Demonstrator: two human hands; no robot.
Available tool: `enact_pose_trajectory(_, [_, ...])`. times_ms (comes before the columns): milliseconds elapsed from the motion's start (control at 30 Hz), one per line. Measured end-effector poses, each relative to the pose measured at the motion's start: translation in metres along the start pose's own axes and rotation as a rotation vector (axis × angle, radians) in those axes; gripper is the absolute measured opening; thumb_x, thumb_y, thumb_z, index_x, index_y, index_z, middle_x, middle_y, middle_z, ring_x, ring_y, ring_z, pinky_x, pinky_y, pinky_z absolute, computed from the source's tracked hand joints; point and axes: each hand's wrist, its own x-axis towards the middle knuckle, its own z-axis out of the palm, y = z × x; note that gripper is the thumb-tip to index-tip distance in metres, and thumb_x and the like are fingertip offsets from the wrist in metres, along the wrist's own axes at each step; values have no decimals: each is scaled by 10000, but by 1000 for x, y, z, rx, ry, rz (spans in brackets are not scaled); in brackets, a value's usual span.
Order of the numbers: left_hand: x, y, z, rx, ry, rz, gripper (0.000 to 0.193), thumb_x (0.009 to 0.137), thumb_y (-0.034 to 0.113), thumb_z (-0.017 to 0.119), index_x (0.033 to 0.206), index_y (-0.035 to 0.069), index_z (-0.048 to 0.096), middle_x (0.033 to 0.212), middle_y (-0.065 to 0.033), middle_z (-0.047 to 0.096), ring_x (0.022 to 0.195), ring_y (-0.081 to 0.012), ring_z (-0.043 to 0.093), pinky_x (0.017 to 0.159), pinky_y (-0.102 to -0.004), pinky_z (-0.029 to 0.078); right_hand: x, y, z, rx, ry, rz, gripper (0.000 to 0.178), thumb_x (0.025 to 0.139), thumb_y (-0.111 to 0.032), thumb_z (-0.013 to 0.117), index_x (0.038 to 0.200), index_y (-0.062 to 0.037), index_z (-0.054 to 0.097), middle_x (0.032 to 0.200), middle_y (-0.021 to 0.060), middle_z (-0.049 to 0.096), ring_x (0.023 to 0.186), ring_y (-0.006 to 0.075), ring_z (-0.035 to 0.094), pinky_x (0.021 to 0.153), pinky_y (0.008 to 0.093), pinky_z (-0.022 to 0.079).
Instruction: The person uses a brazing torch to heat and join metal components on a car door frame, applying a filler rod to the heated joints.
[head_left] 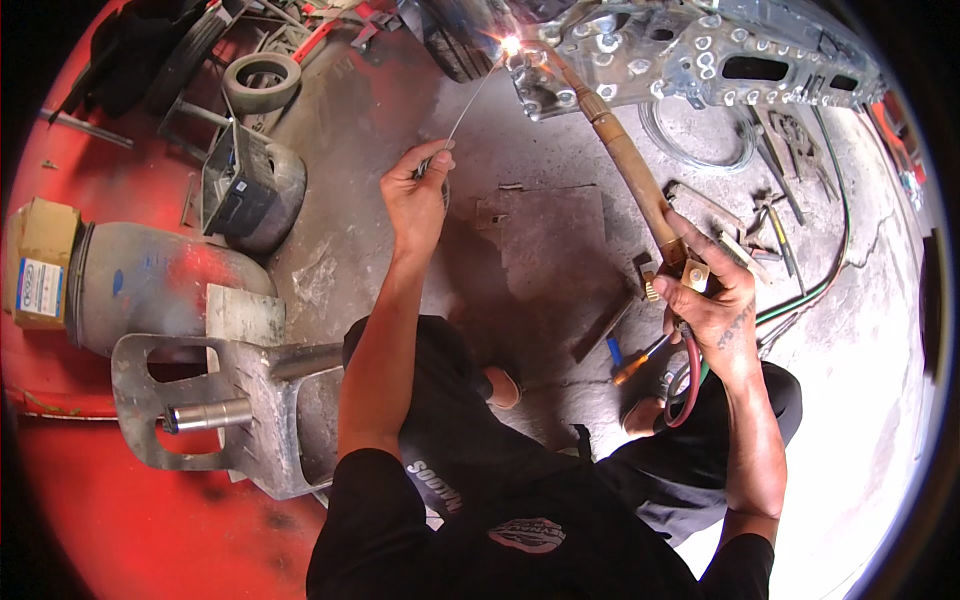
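Observation:
My left hand (416,200) pinches a thin filler rod (474,100), part of which trails below the fingers. The rod's far end reaches a bright glowing spot on the edge of a grey sheet-metal car panel (680,62), which is dotted with pale round spots. My right hand (722,305) grips a gas welding torch (622,150) by its valve end, fingers around the brass knobs. The torch's long brownish tube slants up and left, its tip at the glow. A red hose (690,385) loops down from the torch's rear.
A wire coil (695,160) lies under the panel. Tools, including an orange-handled screwdriver (630,372), lie on the floor near my feet. A green hose (800,302) runs right. At left are a grey plastic chair (270,455), a cylinder tank (150,290), a cardboard box (52,225) and a tyre (245,90).

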Motion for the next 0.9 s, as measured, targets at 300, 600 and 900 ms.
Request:
enact_pose_trajectory(300, [-1, 1, 0, -27, 2, -26, 160, 938, 37, 689, 1084, 5, 747, 827, 1, 662, 679, -38, 496, 596, -209, 396, 0, 1, -1, 5, -7, 11, 593, 855, -53, 789, 1409, -114, 587, 937, 51, 672, 604, 67, 590, 503, 216, 501])
enact_pose_trajectory(600, [2, -3, 0, -24, 13, 78, 157, 938, 32, 687, 1081, 12, 747, 829, 5, 659, 617, -25, 463, 538, -205, 358, 0, 0, 0, -7, 4, -3, 592, 858, -50, 785, 1411, -108, 584, 936, 58, 676, 587, 71, 583, 501, 217, 500])
enact_pose_trajectory(900, [3, -6, 1, -32, 7, 59, 155, 941, 26, 677, 1078, 20, 749, 828, 6, 658, 607, -18, 455, 514, -205, 344, -1, 1, -1, -18, -1, -12, 592, 860, -52, 783, 1414, -100, 580, 945, 66, 687, 583, 71, 580, 514, 217, 502])
